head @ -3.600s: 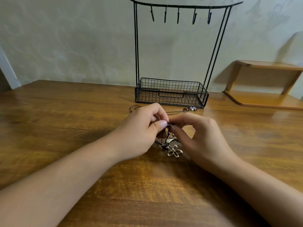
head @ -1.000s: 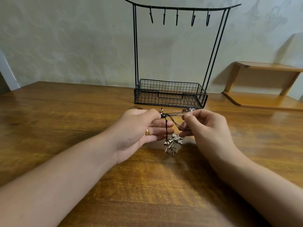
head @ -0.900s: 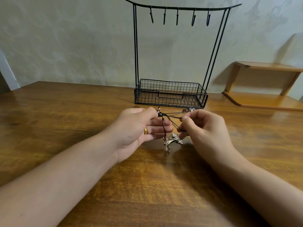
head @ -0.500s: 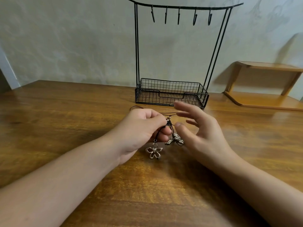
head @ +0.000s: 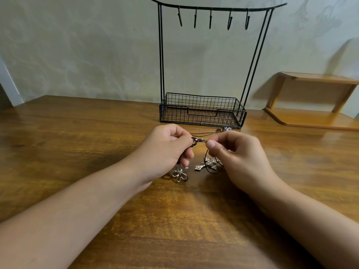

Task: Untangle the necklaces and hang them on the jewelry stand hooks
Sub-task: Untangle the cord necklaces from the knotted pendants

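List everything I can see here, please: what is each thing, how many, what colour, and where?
jewelry stand: one, black wire, basket base, at the table's far side by the wall
hooks: five, black, under the stand's top bar, all bare
necklace cords: dark, count unclear, tangled between the hands
flower pendant: one, silvery, on the table below the left hand
cross pendant: one, silvery, on the table beside the right hand
small charm: one, silvery, by the basket's front edge
table: one, brown wood
shelf: one, light wood, far right
left hand: fingers grip the cords
right hand: fingers pinch the clasp end
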